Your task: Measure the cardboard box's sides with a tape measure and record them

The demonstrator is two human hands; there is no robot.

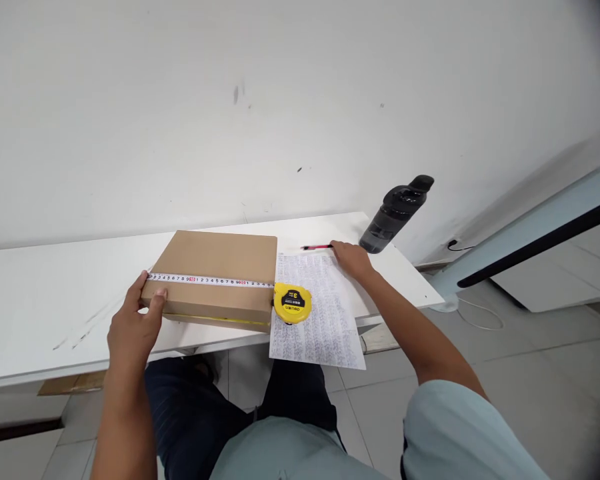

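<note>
A closed brown cardboard box [220, 257] lies on the white table, with the white blade of a tape measure [293, 303] stretched across its top from left to right. The yellow tape case rests against the box's right side, over a sheet of paper covered with writing [320, 340]. My left hand [136, 317] is closed at the box's left end; its index finger presses the blade's tip and its thumb lies on the box. Farther right, my right hand [351, 259] has its fingers on the end of a red and black pen [317, 247] just beyond the paper.
A dark bottle [394, 215] stands behind my right hand on the white table [55, 300]. The wall rises directly behind. The table's right end drops to a tiled floor, where a pale slanted post [530, 230] and a cable [483, 327] are visible.
</note>
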